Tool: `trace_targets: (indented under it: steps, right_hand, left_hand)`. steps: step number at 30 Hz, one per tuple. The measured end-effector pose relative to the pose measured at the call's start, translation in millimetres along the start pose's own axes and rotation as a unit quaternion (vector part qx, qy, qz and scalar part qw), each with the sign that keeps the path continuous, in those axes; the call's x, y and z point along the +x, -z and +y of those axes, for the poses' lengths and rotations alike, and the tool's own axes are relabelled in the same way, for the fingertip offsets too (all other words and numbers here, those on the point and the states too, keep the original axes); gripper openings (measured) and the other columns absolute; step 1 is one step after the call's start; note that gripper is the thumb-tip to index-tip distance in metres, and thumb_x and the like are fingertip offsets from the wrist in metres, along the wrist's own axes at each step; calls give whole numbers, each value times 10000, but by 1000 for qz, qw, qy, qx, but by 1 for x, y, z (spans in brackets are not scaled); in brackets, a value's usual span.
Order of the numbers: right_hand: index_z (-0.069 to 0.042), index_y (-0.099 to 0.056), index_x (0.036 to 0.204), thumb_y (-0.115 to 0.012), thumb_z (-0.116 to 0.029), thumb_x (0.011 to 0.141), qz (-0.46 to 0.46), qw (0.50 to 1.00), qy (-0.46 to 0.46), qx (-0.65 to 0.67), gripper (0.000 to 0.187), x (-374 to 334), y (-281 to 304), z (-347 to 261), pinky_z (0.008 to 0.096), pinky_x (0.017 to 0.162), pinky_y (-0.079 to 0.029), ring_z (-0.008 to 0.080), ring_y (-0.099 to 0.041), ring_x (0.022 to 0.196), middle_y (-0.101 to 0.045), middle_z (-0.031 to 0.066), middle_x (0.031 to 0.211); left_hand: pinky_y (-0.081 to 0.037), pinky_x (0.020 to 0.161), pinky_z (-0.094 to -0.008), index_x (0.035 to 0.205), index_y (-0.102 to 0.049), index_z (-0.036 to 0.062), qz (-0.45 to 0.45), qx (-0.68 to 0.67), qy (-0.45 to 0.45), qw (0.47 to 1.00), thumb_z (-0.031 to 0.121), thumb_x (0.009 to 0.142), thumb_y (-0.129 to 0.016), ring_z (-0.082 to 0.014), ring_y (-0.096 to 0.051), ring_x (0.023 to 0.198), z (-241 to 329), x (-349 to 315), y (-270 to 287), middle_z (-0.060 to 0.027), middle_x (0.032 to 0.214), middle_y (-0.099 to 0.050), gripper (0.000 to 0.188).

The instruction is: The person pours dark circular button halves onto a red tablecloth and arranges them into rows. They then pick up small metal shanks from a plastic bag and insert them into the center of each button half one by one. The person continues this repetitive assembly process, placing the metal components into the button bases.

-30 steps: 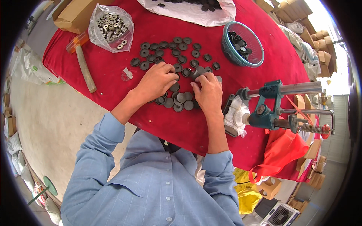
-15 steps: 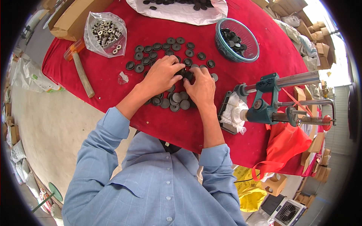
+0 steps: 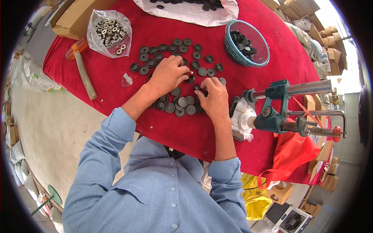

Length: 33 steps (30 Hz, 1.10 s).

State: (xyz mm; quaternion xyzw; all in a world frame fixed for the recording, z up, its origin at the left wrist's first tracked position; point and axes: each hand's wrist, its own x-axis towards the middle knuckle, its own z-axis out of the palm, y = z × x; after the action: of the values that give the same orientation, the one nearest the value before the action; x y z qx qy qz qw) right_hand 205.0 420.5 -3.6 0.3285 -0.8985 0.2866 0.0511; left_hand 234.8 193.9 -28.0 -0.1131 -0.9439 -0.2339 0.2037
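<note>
Many round black caps lie spread over the red cloth (image 3: 210, 128); some show a raised rim, and others lie in a heap (image 3: 181, 104) just below my hands. My left hand (image 3: 170, 73) pinches a black cap (image 3: 190, 79) at its fingertips, with a small pale spot just above it. Close by to the right, my right hand (image 3: 214, 98) is closed on another black cap (image 3: 199, 89), partly covered by the fingers. The two caps are apart from each other. Several loose caps (image 3: 202, 71) lie just beyond the right hand.
A teal hand press (image 3: 274, 112) stands at the right. Beyond my hands are a clear basin (image 3: 267, 58) of black parts and a white sack (image 3: 182, 15). At left are a bag of metal rings (image 3: 91, 40), a hammer (image 3: 84, 75) and a cardboard box (image 3: 79, 17).
My hands were close together over the caps and have moved apart. The right hand has shifted right and slightly nearer to me, with a cap in its fingers.
</note>
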Motion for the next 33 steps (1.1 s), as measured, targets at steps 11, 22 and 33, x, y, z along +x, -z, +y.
trace_targets:
  steps: [11, 22, 33]
  right_hand:
    - [-73, -751, 1096, -842, -125, 862, 89, 994, 19, -64, 257, 33, -15, 15, 473, 910, -519, 330, -672, 1039, -672, 116, 1138]
    - [-32, -696, 999, -818, -10, 840, 32, 998, -53, 34, 201, 63, -11, 22, 506, 849, -585, 414, -707, 972, -666, 171, 1068]
    - [-31, -760, 1223, -720, -18, 920, 123, 985, -118, -37, 306, 17, 39, 56, 485, 912, -589, 407, -728, 1051, -719, 219, 1172]
  left_hand:
    - [-523, 902, -454, 1089, -806, 70, 19, -104, -4, 994, 184, 876, -844, -288, -636, 1031, 2, 0, -1, -95, 1062, -647, 244]
    - [-533, 904, -455, 1101, -808, 71, -11, -62, 7, 998, 174, 870, -857, -300, -640, 997, -9, 5, -3, -86, 1028, -637, 257]
    - [-548, 766, -382, 1128, -783, 38, 50, -147, 82, 984, 138, 967, -778, -260, -673, 866, 1, -18, 37, -104, 1012, -684, 189]
